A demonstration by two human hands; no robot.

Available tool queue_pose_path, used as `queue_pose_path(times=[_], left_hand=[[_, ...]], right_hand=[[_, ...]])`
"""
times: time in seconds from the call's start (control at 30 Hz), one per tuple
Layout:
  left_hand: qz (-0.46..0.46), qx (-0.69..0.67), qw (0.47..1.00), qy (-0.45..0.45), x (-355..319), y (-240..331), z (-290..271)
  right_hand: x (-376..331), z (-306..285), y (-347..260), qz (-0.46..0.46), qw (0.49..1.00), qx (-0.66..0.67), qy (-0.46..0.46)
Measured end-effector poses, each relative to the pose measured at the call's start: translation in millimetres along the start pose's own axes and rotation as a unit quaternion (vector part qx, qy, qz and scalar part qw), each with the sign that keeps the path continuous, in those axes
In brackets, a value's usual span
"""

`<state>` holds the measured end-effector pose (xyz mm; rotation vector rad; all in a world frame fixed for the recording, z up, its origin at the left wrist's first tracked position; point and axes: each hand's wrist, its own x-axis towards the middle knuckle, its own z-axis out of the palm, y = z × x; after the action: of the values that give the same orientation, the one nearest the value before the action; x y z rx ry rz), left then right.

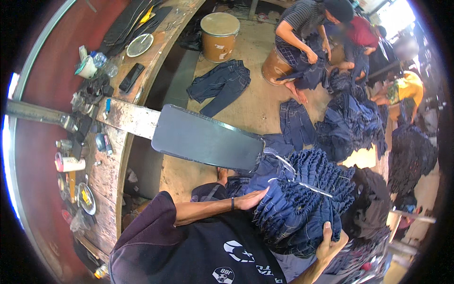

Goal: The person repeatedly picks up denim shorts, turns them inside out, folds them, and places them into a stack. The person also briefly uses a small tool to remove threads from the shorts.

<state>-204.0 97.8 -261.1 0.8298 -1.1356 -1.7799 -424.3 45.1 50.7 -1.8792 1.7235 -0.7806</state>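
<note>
So I've got this big bundle of folded dark blue jeans (302,199) stacked up right in front of me, next to the flat grey board (205,138) sticking out from the workbench (106,175). My left hand (250,199) lies flat and open on its near side, my right hand (331,244) grips underneath.
</note>
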Motion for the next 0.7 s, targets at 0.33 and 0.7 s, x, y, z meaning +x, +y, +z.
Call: queue_pose_path(times=[0.33, 0.7], left_hand=[[0.086, 0.028, 0.988, 0.129, -134, 30, -51], [0.121, -0.214, 0.909, 0.336, -217, 198, -291]], right_hand=[[-80, 68, -107, -0.144, 0.971, 0.188, 0.022], [-6, 302, -249, -0.218, 0.962, 0.160, 0.036]])
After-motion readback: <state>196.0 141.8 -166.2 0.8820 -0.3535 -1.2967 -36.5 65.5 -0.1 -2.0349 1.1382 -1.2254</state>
